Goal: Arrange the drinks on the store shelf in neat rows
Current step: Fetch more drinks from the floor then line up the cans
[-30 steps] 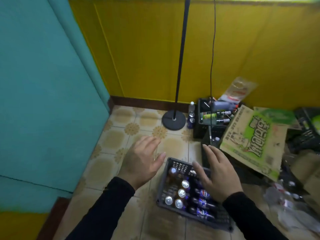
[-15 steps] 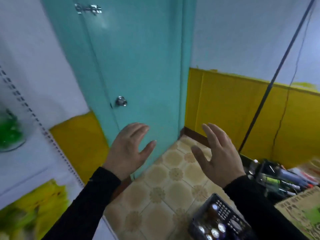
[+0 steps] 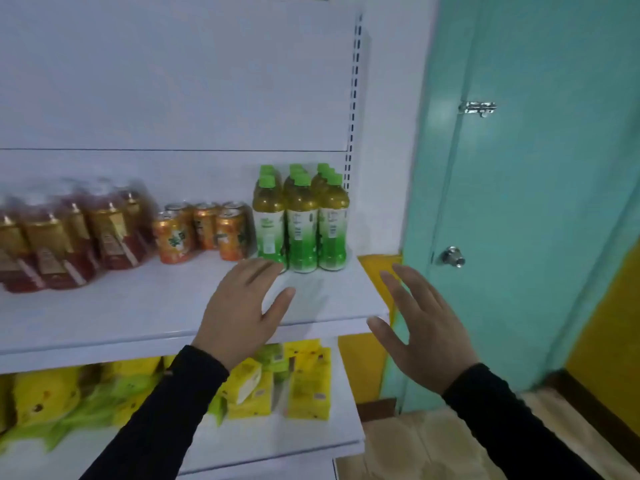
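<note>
Blurring leftward — red bottles (image 3: 59, 237) indistinct

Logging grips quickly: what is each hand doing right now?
Left hand: open, holding nothing, over the shelf.
Right hand: open, holding nothing.

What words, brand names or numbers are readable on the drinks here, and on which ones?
None can be read with certainty.
Orange cans: large green characters on the front can, too blurred to quote.
Green-capped bottles: white and green labels with small print, too small to read.
Red-brown bottles with gold labels: motion-blurred, illegible.
Yellow cartons on the lower shelf: print blurred.
Both hands are empty and carry no text.
</note>
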The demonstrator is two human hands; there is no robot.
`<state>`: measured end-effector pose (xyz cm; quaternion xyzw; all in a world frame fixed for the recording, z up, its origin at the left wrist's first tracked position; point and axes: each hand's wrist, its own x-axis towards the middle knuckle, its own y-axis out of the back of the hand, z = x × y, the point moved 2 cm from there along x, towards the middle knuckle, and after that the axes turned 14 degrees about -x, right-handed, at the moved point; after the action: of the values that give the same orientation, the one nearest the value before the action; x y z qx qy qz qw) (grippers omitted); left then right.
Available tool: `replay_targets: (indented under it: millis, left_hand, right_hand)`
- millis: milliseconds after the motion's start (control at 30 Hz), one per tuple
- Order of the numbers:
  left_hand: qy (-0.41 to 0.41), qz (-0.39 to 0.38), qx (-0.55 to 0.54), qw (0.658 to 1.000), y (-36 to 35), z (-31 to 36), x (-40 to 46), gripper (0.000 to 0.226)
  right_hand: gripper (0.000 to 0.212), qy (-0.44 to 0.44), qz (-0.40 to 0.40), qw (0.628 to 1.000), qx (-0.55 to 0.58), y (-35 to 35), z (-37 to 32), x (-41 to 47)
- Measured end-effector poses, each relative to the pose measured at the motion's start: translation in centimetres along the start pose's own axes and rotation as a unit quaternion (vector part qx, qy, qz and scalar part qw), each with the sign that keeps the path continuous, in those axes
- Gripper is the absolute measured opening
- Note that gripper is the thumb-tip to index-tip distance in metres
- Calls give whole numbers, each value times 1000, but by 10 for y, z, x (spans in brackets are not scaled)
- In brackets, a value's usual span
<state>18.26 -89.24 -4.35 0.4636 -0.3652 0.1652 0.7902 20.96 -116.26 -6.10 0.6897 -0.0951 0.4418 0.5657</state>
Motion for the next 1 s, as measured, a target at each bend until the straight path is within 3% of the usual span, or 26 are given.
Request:
replay_targets:
  millis: [133,300,533,600,833,1000]
  left_hand:
    - [7,14,33,999,31,-68,1,51]
    - [19,-32,36,999,47,-152,23,51]
    - [36,-61,-8,997,36,-218,72,45]
    - [58,-79,-22,995,29,-226,88,44]
    - [195,-101,-89,971,-7,-237,122,81]
    - [296,-83,-241,920,-26,-240,130,72]
  right_hand:
    - [62,35,13,999,18,-41,-60,45]
    - [63,42,-11,999,5,-93,-127,98]
    - [62,-2,-65,998,-17,-144,-177,141]
    - [63,-3,-82,996,-26,-151,-181,146]
    - [67,1,-121,993,-9,-162,-178,162]
    - [64,17,-117,993,-6,-164,-177,168]
